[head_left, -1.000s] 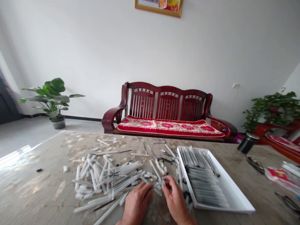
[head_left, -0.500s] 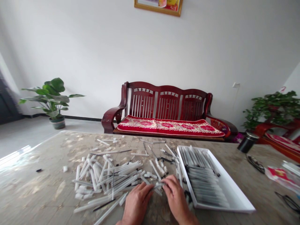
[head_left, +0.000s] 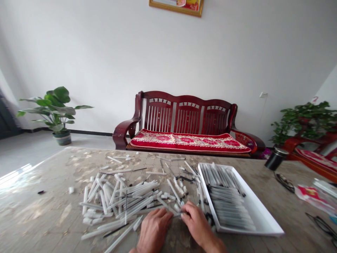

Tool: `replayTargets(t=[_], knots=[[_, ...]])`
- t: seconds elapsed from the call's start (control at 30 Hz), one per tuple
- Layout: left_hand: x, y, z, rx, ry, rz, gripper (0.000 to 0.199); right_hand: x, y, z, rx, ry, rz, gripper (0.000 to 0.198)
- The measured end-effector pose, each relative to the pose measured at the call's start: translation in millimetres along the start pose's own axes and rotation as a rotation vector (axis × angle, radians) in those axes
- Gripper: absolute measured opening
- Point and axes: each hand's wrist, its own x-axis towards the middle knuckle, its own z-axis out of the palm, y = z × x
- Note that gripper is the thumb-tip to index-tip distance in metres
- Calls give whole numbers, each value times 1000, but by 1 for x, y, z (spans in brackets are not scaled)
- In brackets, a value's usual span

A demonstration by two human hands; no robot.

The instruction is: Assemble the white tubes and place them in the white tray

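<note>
My left hand (head_left: pixel 156 226) and my right hand (head_left: pixel 196 223) meet above the table's front part, fingers closed in a pinch. Between them runs a slim grey pen part (head_left: pixel 177 214), gripped at both ends; its exact shape is mostly hidden by my fingers. To the left spreads a loose pile of translucent white pen barrels (head_left: pixel 105 196), with dark thin refills (head_left: pixel 116 230) among them. Short pieces with black tips (head_left: pixel 181 188) lie just beyond my fingers. Right of my right hand stands a white box (head_left: pixel 263 211) holding rows of pens (head_left: pixel 231 207) with dark cores.
The table (head_left: pixel 52 225) has a patterned covering. On its right side are a black cylindrical canister (head_left: pixel 276 160), a dark cable (head_left: pixel 284 183), a red and clear plastic packet (head_left: pixel 310 193) and black-framed glasses (head_left: pixel 322 225). A wooden bench (head_left: pixel 184 116) stands behind.
My hands have drawn slightly apart and lower, so more of the grey pen part shows between them. The view has shifted a little. The pile and the box look the same.
</note>
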Motion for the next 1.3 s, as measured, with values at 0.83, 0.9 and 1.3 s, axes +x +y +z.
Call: replayTargets(t=[0.83,0.9,1.3], knots=[[2,-4,-9,-23,146,61,29,-13,-2,-75,-271,83,-28,21],[3,-6,-7,-34,150,16,25,-6,16,-103,-284,170,-14,21],[3,-8,-1,-114,106,25,23,48,125,-198,-754,198,169,30]])
